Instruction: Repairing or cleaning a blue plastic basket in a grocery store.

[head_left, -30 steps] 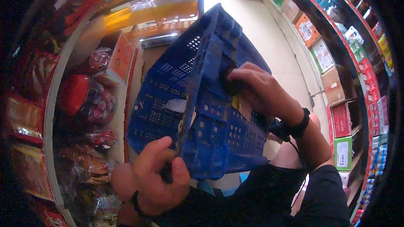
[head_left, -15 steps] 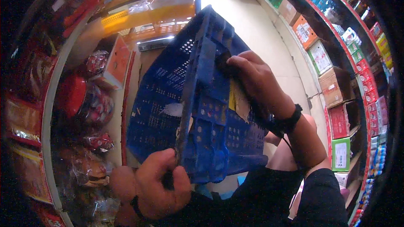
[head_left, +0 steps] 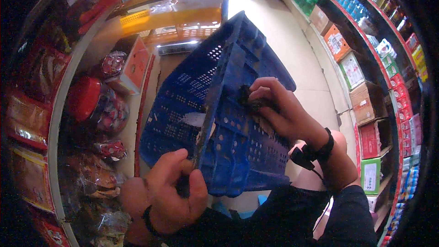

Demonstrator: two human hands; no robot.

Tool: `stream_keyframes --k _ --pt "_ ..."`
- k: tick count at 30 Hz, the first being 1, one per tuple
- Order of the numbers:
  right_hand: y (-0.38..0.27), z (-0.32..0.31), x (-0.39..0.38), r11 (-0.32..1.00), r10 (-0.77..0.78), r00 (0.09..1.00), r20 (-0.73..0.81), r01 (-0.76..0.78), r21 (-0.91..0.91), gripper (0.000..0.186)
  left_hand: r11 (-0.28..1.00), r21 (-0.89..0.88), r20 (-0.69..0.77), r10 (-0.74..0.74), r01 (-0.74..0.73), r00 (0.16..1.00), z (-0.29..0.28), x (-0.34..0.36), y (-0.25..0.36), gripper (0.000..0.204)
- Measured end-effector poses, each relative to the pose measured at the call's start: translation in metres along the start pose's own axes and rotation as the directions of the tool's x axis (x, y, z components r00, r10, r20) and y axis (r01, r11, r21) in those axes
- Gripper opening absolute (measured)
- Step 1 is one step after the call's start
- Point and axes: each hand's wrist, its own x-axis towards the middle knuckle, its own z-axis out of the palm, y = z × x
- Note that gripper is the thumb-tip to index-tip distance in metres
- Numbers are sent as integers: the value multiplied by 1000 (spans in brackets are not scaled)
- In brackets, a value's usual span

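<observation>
1. Crate (head_left: 215, 123): blue plastic, perforated walls and base, held tilted on edge in front of the person, between the two hands, above the aisle floor (head_left: 292, 41). Appears empty, so likely light; moulded plastic looks stiff, not fragile. The smooth walls could slip, but the holes and rim give purchase. Best holds, by my judgement: the rim and the wall cut-outs.

2. Left shelves (head_left: 59, 123): packaged snacks in red and clear wrappers, a red-lidded jar (head_left: 87, 98), an orange box (head_left: 137, 64). Just beside the crate, not touching it as far as I can see.

3. Left hand (head_left: 171, 196): at the crate's lower near corner, fingers curled and pressed together around the rim edge, thumb on the outer face. A dark band sits at the wrist.

4. Right hand (head_left: 279, 110): on the crate's outer wall, higher up, fingertips pinching a small dark object (head_left: 254, 103) against the plastic; what that is I cannot tell. A black strap (head_left: 318, 148) circles the wrist.

5. Right shelves (head_left: 375, 87): cartons in brown, red and green, bottles above; well apart from the crate.
</observation>
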Motion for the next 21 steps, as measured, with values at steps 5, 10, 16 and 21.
stream_keyframes --k 5,10,16,21 --pt "6 -10 -2 915 50 996 75 -76 397 45 999 -15 76 43 -42 996 -2 2 0 43" --pt "16 -14 -5 539 255 960 -113 -44 841 42 997 79 136 12 -23 991 -8 4 -2 44" --pt "3 -1 -12 832 57 961 -270 104 546 36 996 91 166 -6 -10 986 -9 4 0 45" --pt "-2 6 -11 917 -365 931 -5 359 -176 40 996 91 75 14 -21 997 -6 6 -4 45"
